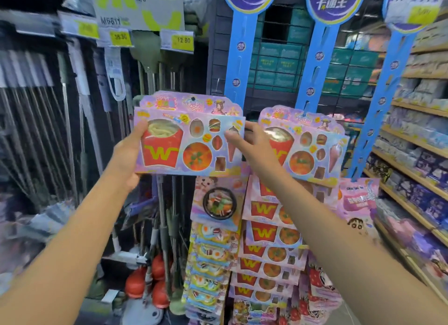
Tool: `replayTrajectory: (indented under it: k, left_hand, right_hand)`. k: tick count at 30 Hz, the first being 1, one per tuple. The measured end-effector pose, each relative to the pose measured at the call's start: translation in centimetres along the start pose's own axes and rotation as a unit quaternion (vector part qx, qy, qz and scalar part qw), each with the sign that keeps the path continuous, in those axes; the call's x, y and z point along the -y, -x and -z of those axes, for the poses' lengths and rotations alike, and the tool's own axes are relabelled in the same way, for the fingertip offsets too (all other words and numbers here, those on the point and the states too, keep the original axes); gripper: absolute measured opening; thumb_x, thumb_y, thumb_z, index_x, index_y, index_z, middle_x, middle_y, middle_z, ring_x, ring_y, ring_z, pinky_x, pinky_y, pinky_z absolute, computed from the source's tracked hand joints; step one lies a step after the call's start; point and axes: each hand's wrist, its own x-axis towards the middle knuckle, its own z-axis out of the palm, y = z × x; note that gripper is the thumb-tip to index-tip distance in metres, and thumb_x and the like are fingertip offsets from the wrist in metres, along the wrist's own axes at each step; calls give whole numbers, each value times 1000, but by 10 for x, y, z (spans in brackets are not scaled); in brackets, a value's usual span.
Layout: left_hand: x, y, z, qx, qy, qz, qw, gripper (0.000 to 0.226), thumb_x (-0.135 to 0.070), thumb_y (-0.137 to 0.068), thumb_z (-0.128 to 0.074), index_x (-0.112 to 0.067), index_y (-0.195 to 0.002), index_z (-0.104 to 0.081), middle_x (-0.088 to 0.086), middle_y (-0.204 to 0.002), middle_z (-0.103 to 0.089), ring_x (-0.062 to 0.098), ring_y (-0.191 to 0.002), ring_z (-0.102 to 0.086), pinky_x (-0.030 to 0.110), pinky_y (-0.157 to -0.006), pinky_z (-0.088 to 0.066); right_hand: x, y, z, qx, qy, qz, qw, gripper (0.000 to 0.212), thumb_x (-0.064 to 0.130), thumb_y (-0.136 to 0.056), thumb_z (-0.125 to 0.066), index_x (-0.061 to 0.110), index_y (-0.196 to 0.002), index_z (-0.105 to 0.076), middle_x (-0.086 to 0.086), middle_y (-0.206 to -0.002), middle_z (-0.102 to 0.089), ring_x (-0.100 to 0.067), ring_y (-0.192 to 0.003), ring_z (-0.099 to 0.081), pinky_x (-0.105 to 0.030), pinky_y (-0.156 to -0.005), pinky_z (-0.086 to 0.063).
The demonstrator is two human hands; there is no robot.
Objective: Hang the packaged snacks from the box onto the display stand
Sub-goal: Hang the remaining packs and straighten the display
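Observation:
I hold a pink snack pack (189,135) with a red fries carton printed on it up at chest height. My left hand (129,155) grips its left edge, thumb on the front. My right hand (254,146) pinches its right edge. The pack hangs in front of the leftmost blue display strip (238,65). A matching pack (303,145) hangs on the middle blue strip (315,67), with several more of the same stacked below it (269,230). The box is not in view.
A third blue strip (385,89) stands further right beside wooden shelves (412,155) of packaged goods. Egg-themed snack packs (211,252) hang low under the left strip. Mops and red plungers (155,281) fill the dark rack to the left.

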Motion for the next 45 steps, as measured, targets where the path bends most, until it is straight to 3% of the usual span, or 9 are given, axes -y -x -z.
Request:
replayTrajectory:
  k: [4,9,12,15,21,26,38,42,45]
  left_hand:
    - [-2,-2,-32,21,37,-11,999,33,-50,-88,-57,-21,-96,-69,-1,-81,-76,14,-69,-73,27,-53,-56]
    - [7,5,-80,71,69,-17,995,38,-54,-77,-61,-22,-94,-70,-1,-85,-77,15,-74,-73,27,-56,-57]
    - [8,5,-119,81,58,-38,994,31,-48,-85,-61,-19,-91,-68,-2,-80,-76,15,-73,-73,30,-60,-57]
    - [6,4,-160,85,28,-74,993,34,-48,-89,-59,-14,-93,-64,0,-81,-73,15,-72,-72,33,-68,-59]
    - [-1,1,-226,80,1,-105,991,35,-50,-90,-57,-18,-77,-59,5,-84,-65,22,-82,-63,39,-77,-52]
    - [8,1,-247,47,-8,-101,994,42,-59,-83,-61,-16,-84,-61,8,-86,-64,24,-82,-63,45,-82,-54]
    - [5,2,-269,-23,-56,-55,997,43,-57,-87,-55,-15,-89,-61,3,-76,-69,15,-63,-69,27,-60,-56]
    - [2,5,-270,-25,-66,-55,996,41,-56,-87,-56,-15,-85,-62,0,-74,-71,15,-65,-69,26,-60,-58]
    - [-1,8,-272,-26,-77,-60,995,42,-57,-86,-57,-16,-79,-61,0,-75,-70,21,-77,-69,34,-76,-56]
  right_hand:
    - [3,0,9,-83,-38,-20,996,56,31,-81,-76,18,-129,-50,2,-116,-66,-11,-101,-66,-27,-79,-55]
    - [-1,17,45,-187,-51,-3,981,39,30,-83,-73,22,-117,-56,14,-101,-66,8,-82,-66,-16,-69,-55]
    - [2,20,72,-226,-42,5,973,38,33,-85,-71,23,-118,-56,8,-111,-67,-5,-98,-67,-32,-81,-58]
    - [3,18,107,-245,-36,15,969,32,31,-87,-70,23,-115,-57,4,-110,-67,-14,-101,-67,-49,-78,-58]
    - [6,4,170,-244,-42,40,968,30,24,-90,-66,15,-116,-55,8,-98,-65,6,-76,-66,-18,-59,-54]
    - [-1,-14,196,-220,-26,37,974,32,29,-89,-67,15,-115,-57,3,-105,-66,-16,-97,-67,-39,-80,-58]
    - [-18,-38,214,-176,-79,26,981,32,30,-89,-66,13,-115,-56,2,-100,-67,1,-73,-68,-13,-55,-50]
    - [-19,-36,214,-193,-84,22,977,29,30,-87,-68,16,-110,-57,0,-101,-68,-10,-83,-70,-21,-62,-56]
    - [-19,-34,213,-211,-83,22,974,33,31,-87,-68,11,-112,-58,-5,-104,-68,-19,-90,-70,-30,-70,-59]
